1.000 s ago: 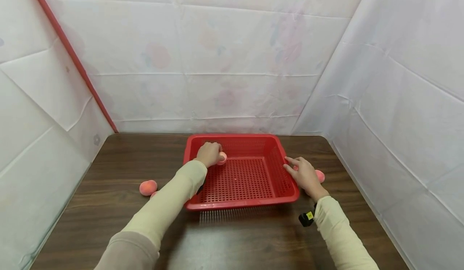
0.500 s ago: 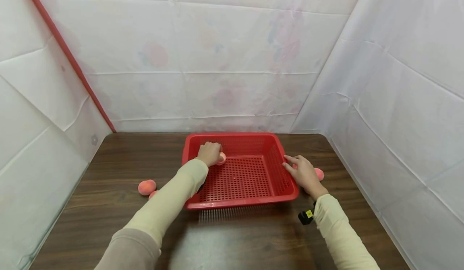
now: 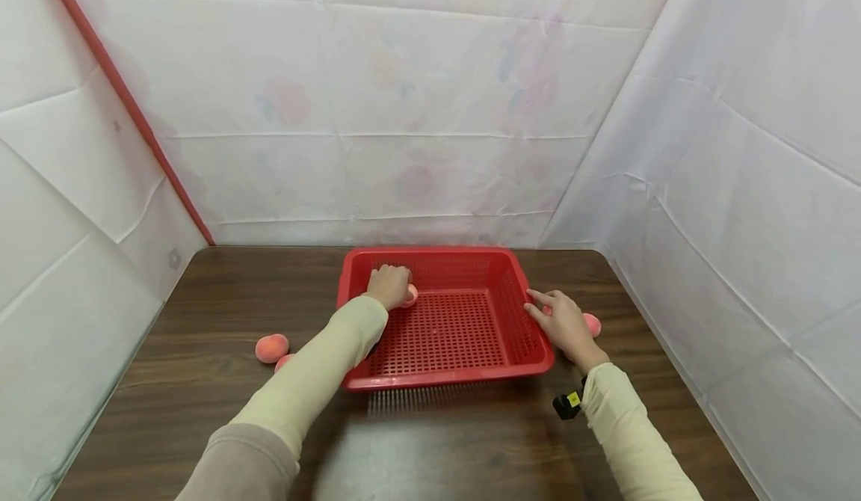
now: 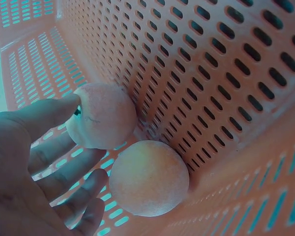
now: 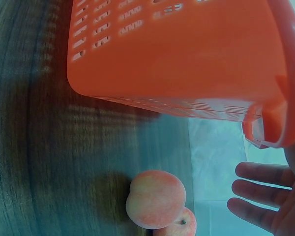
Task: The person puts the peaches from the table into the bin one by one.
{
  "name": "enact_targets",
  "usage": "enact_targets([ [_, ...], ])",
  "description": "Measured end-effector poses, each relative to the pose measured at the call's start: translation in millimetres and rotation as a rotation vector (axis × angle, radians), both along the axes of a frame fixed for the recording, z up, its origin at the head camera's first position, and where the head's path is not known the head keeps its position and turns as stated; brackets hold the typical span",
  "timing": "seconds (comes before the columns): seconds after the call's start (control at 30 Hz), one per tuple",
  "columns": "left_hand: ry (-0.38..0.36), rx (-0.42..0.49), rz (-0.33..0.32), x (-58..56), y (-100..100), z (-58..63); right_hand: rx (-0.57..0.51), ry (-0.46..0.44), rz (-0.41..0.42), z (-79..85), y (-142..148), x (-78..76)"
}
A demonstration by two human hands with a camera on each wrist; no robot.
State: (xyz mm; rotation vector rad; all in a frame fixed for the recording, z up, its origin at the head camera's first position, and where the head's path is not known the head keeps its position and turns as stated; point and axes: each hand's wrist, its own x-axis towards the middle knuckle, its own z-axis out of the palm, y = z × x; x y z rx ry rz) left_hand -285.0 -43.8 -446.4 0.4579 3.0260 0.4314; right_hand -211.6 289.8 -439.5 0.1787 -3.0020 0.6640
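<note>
My left hand [image 3: 389,286] reaches into the red plastic basket [image 3: 447,378], near its back left corner. In the left wrist view, the thumb and fingers hold a peach [image 4: 103,115] low over the slotted floor. Another peach [image 4: 150,178] lies beside it against the basket wall, close to the fingertips. Over at the basket's right rim is my right hand [image 3: 567,327], thumb and index finger touching the edge. Its other fingers [image 5: 258,191] stretch out straight beside the handle in the right wrist view.
Two peaches, one pinkish-orange [image 3: 272,348] and one partly behind the left sleeve [image 3: 283,362], lie left of the basket. Outside its right wall sit a nearer peach [image 5: 156,199] and a partly covered peach [image 5: 182,226]. White sheeting [image 3: 430,112] surrounds the wooden table [image 3: 430,449].
</note>
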Motion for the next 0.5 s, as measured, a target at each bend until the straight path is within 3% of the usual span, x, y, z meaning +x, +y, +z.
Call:
enact_targets([
  [0.5, 0.022, -0.025, 0.026, -5.1, 1.1, -4.6, -0.004, 0.019, 0.004, -2.3, 1.4, -2.5],
])
